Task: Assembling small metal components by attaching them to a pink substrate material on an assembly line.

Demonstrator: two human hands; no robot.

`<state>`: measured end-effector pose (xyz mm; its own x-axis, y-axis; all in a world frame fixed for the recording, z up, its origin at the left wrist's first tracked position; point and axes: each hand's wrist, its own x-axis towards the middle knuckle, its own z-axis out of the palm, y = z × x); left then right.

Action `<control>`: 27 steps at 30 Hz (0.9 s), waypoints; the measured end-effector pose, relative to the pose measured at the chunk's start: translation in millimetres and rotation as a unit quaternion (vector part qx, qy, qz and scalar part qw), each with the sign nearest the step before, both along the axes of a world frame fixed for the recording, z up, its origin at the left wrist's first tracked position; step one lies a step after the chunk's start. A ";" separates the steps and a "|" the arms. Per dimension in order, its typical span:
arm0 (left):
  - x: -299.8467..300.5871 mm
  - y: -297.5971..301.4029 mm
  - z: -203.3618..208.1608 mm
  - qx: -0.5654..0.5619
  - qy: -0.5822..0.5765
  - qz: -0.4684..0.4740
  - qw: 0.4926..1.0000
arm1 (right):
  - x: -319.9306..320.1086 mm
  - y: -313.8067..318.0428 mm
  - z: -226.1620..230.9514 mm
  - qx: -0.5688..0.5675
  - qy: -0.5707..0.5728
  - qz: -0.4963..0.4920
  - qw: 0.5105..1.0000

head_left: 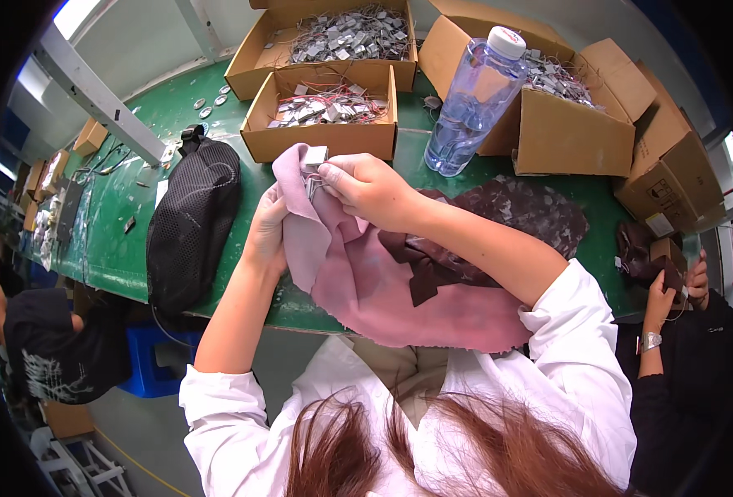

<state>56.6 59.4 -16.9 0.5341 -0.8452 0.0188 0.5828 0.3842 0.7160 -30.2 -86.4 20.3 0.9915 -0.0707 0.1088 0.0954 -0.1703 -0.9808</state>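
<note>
My left hand (267, 230) grips a fold of pink cloth (416, 311) at its upper left end. With thumb and fingers closed, my right hand (374, 192) holds a small silver-white rectangular part (316, 155) with thin wires against the cloth's top edge. The wires hang down over the pink fabric. Most of the cloth drapes across the table's near edge towards my lap. Dark brown patterned fabric (532, 211) lies beyond and beneath my right forearm, and a dark strip of it rests on the pink cloth.
Cardboard boxes of small wired parts (321, 108) stand at the back of the green table (118, 257). A clear water bottle (475, 108) stands right of centre, a black mesh bag (197, 219) left. People sit at both sides; the right one's hands (661, 302) hold dark fabric.
</note>
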 end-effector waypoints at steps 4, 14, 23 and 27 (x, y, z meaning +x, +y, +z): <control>-2.2 1.2 1.2 -0.009 0.000 0.022 1.000 | 2.0 8.8 1.5 -0.043 -0.054 -0.007 0.998; -10.7 -8.6 9.1 0.106 -0.083 0.073 0.988 | 12.0 2.9 -13.2 -0.078 -0.087 -0.090 0.989; -5.3 -3.4 8.3 0.135 -0.075 0.058 0.986 | 10.1 6.2 -16.1 -0.050 -0.028 -0.036 0.998; -4.1 -2.3 7.0 0.115 -0.092 0.031 0.989 | 8.0 2.4 -7.9 0.012 0.002 -0.056 0.998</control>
<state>52.6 57.1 -9.9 0.5906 -0.8040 -0.0685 0.4147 0.2297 0.8805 -22.3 -84.0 12.4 0.9778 -0.1834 0.1009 0.0723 -0.1566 -0.9850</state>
